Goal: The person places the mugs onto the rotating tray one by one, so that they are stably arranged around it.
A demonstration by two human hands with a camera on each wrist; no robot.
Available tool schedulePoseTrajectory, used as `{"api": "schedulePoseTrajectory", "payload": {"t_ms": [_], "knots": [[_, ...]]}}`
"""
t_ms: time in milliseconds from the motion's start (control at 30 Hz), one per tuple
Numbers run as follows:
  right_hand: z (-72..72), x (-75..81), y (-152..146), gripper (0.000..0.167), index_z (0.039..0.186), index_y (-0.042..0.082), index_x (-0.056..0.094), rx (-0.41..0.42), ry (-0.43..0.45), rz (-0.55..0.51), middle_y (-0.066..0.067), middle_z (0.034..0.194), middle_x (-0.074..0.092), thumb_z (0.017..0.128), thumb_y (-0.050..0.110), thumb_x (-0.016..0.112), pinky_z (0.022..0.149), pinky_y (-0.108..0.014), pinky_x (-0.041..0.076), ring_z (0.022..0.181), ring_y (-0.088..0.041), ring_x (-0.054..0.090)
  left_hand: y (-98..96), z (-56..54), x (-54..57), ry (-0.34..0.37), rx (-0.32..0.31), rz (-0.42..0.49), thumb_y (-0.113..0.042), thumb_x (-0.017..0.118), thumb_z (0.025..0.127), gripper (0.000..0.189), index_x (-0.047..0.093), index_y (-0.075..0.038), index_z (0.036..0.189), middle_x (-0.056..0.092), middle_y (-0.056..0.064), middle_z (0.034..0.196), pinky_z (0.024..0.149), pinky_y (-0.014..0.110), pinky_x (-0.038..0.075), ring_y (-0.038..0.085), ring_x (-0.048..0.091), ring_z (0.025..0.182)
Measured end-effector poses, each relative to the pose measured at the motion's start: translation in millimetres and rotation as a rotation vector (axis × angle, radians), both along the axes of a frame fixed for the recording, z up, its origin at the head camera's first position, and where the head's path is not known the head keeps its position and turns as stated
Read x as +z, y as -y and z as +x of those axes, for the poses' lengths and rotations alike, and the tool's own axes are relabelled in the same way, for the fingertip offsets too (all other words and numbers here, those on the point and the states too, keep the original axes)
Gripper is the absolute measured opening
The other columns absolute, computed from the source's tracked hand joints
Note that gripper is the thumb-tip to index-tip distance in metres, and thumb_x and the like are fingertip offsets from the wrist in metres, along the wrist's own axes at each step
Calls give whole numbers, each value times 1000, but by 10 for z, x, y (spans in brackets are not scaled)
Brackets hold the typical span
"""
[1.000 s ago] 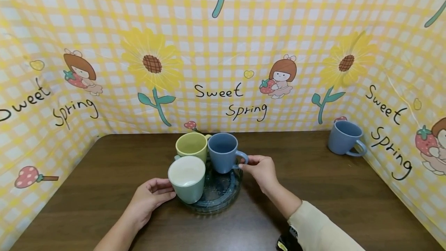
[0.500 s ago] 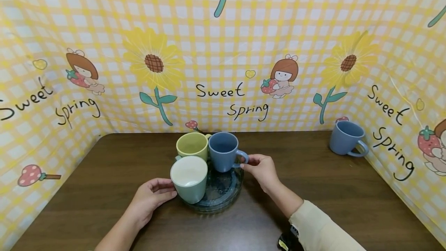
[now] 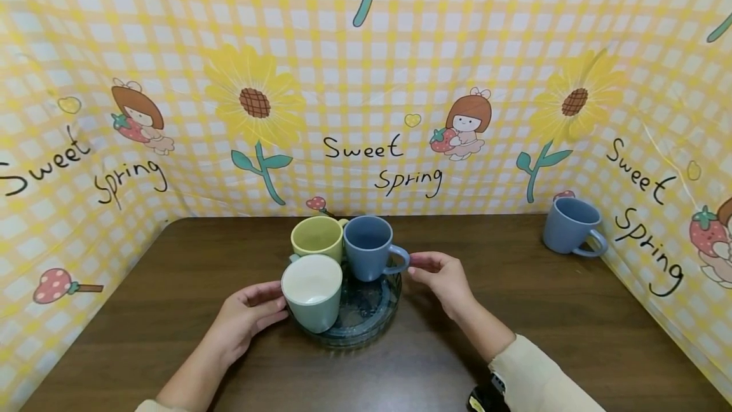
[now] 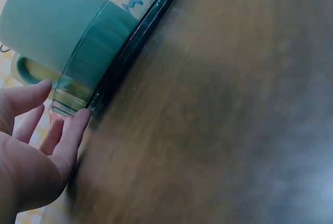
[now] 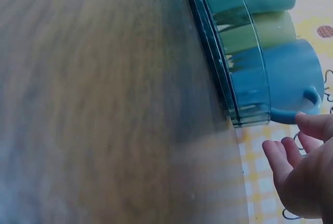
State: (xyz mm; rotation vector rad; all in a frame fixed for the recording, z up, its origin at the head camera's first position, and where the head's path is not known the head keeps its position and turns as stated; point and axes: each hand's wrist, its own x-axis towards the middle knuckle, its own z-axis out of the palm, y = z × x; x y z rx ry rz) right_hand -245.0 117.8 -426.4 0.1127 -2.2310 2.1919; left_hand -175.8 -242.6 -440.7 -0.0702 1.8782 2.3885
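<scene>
A round clear glass tray (image 3: pixel 366 329) with a raised wall bears three mugs. Front left on it stands a pale green mug (image 3: pixel 313 301) with a white inside, tilted slightly. Behind that is a yellow-green mug (image 3: pixel 316 237), and at the back right a blue mug (image 3: pixel 368 253), its handle pointing right. My left hand (image 3: pixel 243 323) is at the tray's left side; in the left wrist view a fingertip (image 4: pixel 83 113) meets the glass wall's lower edge. My right hand (image 3: pixel 446 278) is beside the blue mug's handle, fingers spread and holding nothing; the thumb tip is close to the handle (image 5: pixel 283 116).
Another blue mug (image 3: pixel 572 227) stands at the table's back right corner, by the cloth. Yellow checked cloth (image 3: pixel 366 81) walls the brown table (image 3: pixel 515 310) at the back and both sides. A black object (image 3: pixel 486 396) is below the right sleeve.
My right hand has let go of the blue mug's handle and moved slightly right. The left hand's fingers have shifted a little at the tray's side. The mugs remain in place.
</scene>
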Motion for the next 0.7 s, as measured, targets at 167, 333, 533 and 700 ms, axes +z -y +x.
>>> {"api": "schedulePoseTrajectory", "payload": {"t_ms": [167, 333, 533, 700], "knots": [[9, 12, -99, 32, 114, -12, 64, -1, 23, -22, -20, 109, 65, 84, -7, 71, 81, -32, 58, 94, -25, 65, 15, -59, 15, 8, -29, 4, 10, 65, 87, 31, 68, -9, 111, 63, 8, 111, 87, 45, 56, 19, 66, 97], [20, 38, -194, 31, 115, -14, 62, 2, 26, -53, -25, 114, 60, 86, -4, 70, 83, -36, 58, 96, -27, 65, 35, -112, 28, 24, -55, -1, 8, 65, 89, 32, 67, -10, 115, 62, 7, 113, 87, 46, 56, 18, 65, 98], [32, 67, -314, 31, 115, -12, 62, 13, 2, -81, -21, 112, 62, 87, -3, 71, 83, -36, 58, 98, -26, 64, 44, -144, 11, 22, -81, -4, 7, 66, 89, 32, 67, -13, 114, 64, 5, 110, 86, 45, 56, 17, 66, 96], [40, 67, -389, 33, 116, -11, 61, 20, -23, -86, -14, 111, 63, 87, 0, 72, 84, -37, 58, 99, -23, 64, 47, -141, -13, 20, -86, -9, 6, 66, 89, 30, 68, -12, 113, 66, 4, 109, 86, 44, 56, 18, 66, 96]]}}
